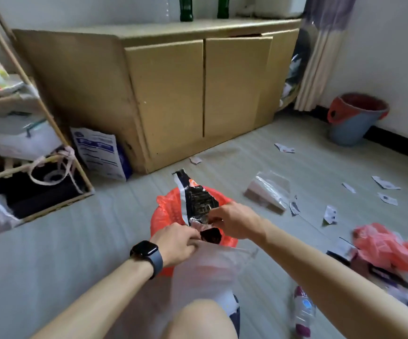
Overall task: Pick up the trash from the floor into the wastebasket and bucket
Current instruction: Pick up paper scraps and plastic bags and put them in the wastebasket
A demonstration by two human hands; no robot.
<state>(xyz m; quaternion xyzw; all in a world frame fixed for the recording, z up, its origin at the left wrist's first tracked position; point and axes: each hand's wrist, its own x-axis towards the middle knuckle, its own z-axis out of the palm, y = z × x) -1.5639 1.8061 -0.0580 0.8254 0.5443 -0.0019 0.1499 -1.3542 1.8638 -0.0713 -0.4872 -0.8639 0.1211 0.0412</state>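
Black foil wrapper [196, 199] held above the red-lined wastebasket [160, 216].
The left hand [177, 242] and right hand [234, 222] pinch its lower end with curled fingers; paper scraps [330, 215] litter the floor [51, 241] near the blue bucket [352, 128].

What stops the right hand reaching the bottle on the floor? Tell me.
Probably yes, once freed: the right hand pinches the black wrapper over the wastebasket, but the bottle lies uncovered on the floor near that forearm.
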